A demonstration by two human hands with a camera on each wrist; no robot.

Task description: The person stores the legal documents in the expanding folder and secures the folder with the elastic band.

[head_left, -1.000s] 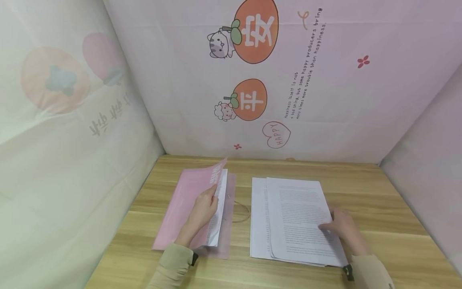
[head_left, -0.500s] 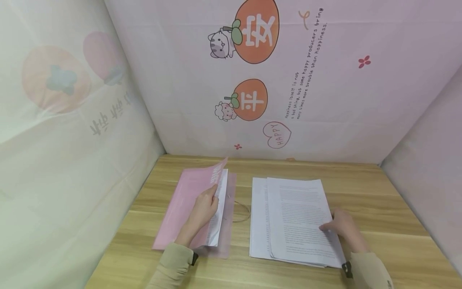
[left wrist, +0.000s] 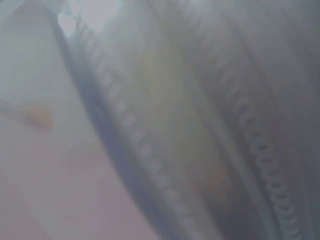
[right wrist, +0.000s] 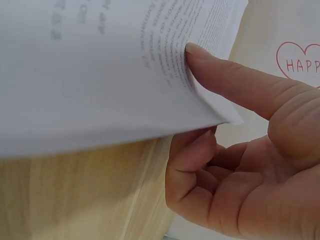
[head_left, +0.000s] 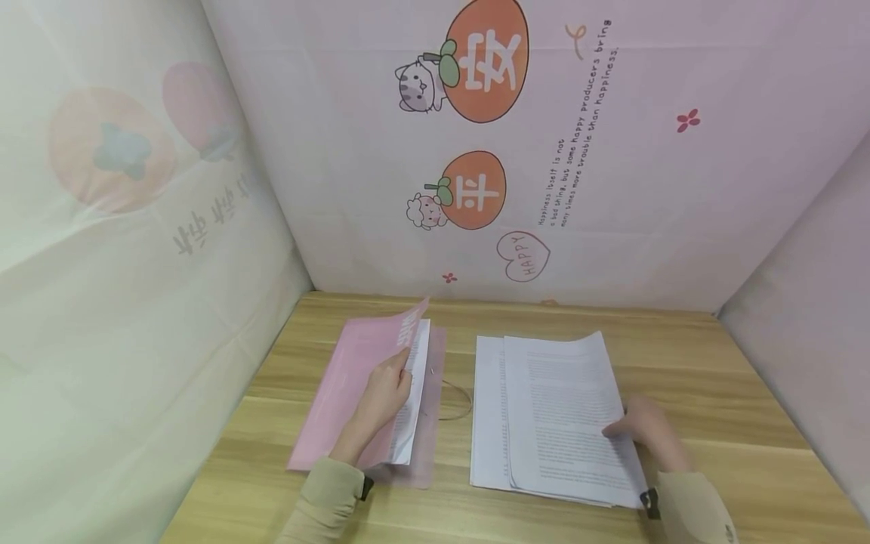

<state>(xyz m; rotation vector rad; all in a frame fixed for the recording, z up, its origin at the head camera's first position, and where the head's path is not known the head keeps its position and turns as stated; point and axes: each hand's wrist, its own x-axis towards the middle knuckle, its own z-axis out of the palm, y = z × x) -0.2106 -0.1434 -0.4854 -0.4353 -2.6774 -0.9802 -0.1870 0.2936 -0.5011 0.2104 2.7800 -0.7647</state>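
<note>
On the left of the table, my left hand (head_left: 383, 397) grips the free edge of a translucent pink folder's cover (head_left: 340, 378), holding it raised. Printed sheets (head_left: 406, 431) show inside, under the cover. To the right lies a stack of printed paper (head_left: 567, 423), its upper sheets offset to the right of a sheet with a row of punched holes (head_left: 489, 423). My right hand (head_left: 649, 434) pinches the stack's right edge. In the right wrist view, the thumb presses on the print of a bent paper sheet (right wrist: 90, 90) while curled fingers sit underneath. The left wrist view is badly blurred.
A cord loop (head_left: 465, 400) sticks out from the folder's right side onto the wooden table (head_left: 741, 423). Printed cloth walls (head_left: 612, 249) stand behind the table and at both sides.
The far right corner of the top paper has lifted and curved upward as my right hand shifts slightly. My left hand and the folder stay where they were.
</note>
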